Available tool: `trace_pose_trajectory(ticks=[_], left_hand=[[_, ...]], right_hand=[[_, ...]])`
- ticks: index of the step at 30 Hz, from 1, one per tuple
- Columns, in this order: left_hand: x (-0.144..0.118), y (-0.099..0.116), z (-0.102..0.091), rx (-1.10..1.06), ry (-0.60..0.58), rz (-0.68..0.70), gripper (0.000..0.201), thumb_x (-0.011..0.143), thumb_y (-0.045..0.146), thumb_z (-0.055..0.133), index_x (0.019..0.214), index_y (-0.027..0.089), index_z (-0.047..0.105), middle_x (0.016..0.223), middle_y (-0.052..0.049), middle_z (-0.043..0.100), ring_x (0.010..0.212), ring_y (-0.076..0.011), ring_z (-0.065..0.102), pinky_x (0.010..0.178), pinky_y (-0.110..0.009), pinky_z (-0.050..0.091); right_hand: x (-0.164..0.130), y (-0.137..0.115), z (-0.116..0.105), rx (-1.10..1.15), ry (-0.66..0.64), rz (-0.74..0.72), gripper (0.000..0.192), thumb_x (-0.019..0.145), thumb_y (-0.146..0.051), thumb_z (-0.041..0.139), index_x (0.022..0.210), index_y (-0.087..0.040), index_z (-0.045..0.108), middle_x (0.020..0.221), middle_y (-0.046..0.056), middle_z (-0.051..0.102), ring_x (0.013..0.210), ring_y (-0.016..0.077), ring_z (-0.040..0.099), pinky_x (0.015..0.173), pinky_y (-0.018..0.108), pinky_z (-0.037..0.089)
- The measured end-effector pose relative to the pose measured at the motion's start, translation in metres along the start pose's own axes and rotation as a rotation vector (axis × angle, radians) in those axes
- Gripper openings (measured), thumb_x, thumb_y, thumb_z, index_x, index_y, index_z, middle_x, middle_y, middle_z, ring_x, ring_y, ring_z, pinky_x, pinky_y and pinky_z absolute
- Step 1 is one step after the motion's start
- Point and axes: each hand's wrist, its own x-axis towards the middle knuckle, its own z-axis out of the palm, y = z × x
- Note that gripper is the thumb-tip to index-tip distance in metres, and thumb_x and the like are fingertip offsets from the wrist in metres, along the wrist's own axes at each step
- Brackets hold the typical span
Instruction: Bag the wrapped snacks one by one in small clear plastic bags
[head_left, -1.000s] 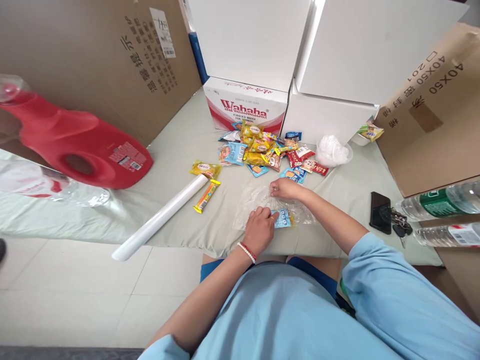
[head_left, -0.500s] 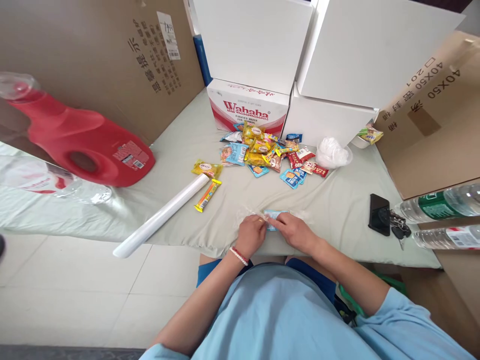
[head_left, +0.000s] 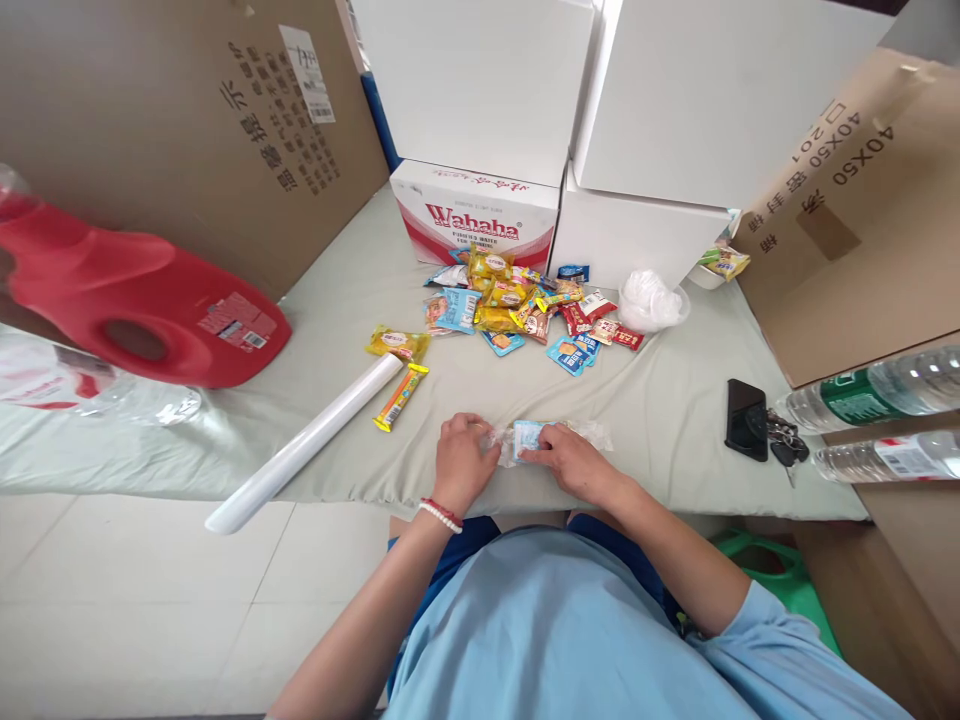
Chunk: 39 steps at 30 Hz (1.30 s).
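Near the front edge of the cloth-covered table, a small blue snack packet lies wrapped in clear plastic film. My left hand presses the film at the packet's left side. My right hand pinches the film over the packet from the right. A white roll of film lies diagonally to the left. Farther back sits a pile of several colourful snack packets.
A red detergent jug lies at the left. White boxes and a Wahaha carton stand at the back, cardboard at both sides. A crumpled white bag, a phone, keys and two water bottles are on the right.
The spread film was folded over the blue packet. My right hand came back from the film's far edge to the packet. Both hands now press it close together.
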Motion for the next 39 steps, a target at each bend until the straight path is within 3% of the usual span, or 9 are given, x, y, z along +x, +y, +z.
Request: trace_pose_trajectory(ticks=[4,10,13,16,21,24,28,34,39], left_hand=[[-0.004,0.029,0.006,-0.353,-0.145,-0.074,0.024,0.092,0.037,0.055,0.094,0.022,0.073,0.079,-0.002,0.070,0.070,-0.0174,0.065,0.069,-0.031,0.054],[-0.003,0.058,0.032,-0.186,-0.215,0.158,0.036,0.102,0.032,0.041,0.111,0.019,0.073,0.105,-0.010,0.069,0.099,-0.0228,0.066,0.090,-0.039,0.054],[-0.016,0.060,0.039,0.109,-0.216,0.272,0.040,0.097,0.025,0.046,0.133,0.018,0.063,0.120,-0.014,0.065,0.108,-0.0270,0.061,0.091,-0.043,0.050],[-0.029,0.061,0.044,0.349,-0.212,0.337,0.056,0.092,0.019,0.052,0.148,0.016,0.050,0.134,-0.017,0.060,0.115,-0.0308,0.056,0.090,-0.045,0.045],[-0.037,0.063,0.050,0.458,-0.221,0.357,0.058,0.096,0.014,0.044,0.154,0.015,0.041,0.139,-0.018,0.058,0.115,-0.0300,0.054,0.084,-0.045,0.043],[-0.035,0.064,0.053,0.471,-0.225,0.366,0.056,0.098,0.012,0.043,0.153,0.017,0.043,0.140,-0.017,0.058,0.117,-0.0295,0.054,0.083,-0.044,0.043],[-0.033,0.070,0.057,0.473,-0.248,0.397,0.046,0.099,0.010,0.040,0.142,0.011,0.054,0.141,-0.019,0.058,0.117,-0.0306,0.056,0.084,-0.046,0.045],[-0.026,0.048,0.026,0.147,-0.242,0.437,0.036,0.091,0.020,0.056,0.125,0.015,0.066,0.134,-0.016,0.062,0.125,-0.0299,0.056,0.113,-0.053,0.038],[-0.016,0.018,0.011,0.033,0.011,0.016,0.030,0.099,0.034,0.051,0.116,0.020,0.071,0.115,-0.013,0.068,0.109,-0.0288,0.061,0.097,-0.048,0.050]], right_hand=[[0.002,-0.005,0.002,0.031,0.019,0.025,0.034,0.102,-0.016,0.046,0.111,-0.026,0.077,0.096,0.006,0.060,0.088,0.0206,0.050,0.080,0.032,0.045],[-0.024,0.002,-0.013,0.347,0.084,-0.031,0.033,0.098,-0.016,0.047,0.118,-0.023,0.073,0.125,0.010,0.066,0.116,0.0231,0.060,0.099,0.038,0.051],[-0.040,0.017,-0.022,0.456,0.282,0.270,0.035,0.105,-0.030,0.039,0.124,-0.024,0.069,0.106,0.007,0.071,0.093,0.0198,0.067,0.085,0.035,0.056],[-0.046,0.034,-0.019,0.210,0.505,0.580,0.038,0.100,-0.045,0.053,0.126,-0.022,0.068,0.106,0.012,0.068,0.096,0.0265,0.063,0.088,0.043,0.055],[-0.050,0.044,-0.016,0.001,0.265,0.558,0.012,0.087,-0.028,0.068,0.097,-0.022,0.071,0.118,0.013,0.064,0.112,0.0320,0.055,0.097,0.048,0.050],[-0.047,0.037,-0.034,0.093,0.203,0.597,0.006,0.090,-0.021,0.059,0.091,-0.022,0.065,0.103,0.008,0.066,0.095,0.0238,0.062,0.085,0.036,0.050],[-0.010,0.017,-0.051,0.257,0.169,0.572,0.007,0.094,-0.024,0.057,0.087,-0.023,0.058,0.080,0.000,0.066,0.073,0.0173,0.060,0.069,0.027,0.043],[0.041,-0.004,-0.027,0.253,0.063,0.509,0.015,0.099,-0.016,0.047,0.090,-0.021,0.058,0.084,0.003,0.066,0.079,0.0174,0.060,0.070,0.025,0.039],[0.030,-0.008,-0.009,0.107,0.097,0.453,0.017,0.103,-0.020,0.042,0.102,-0.020,0.060,0.104,0.010,0.064,0.089,0.0212,0.060,0.073,0.028,0.043]])
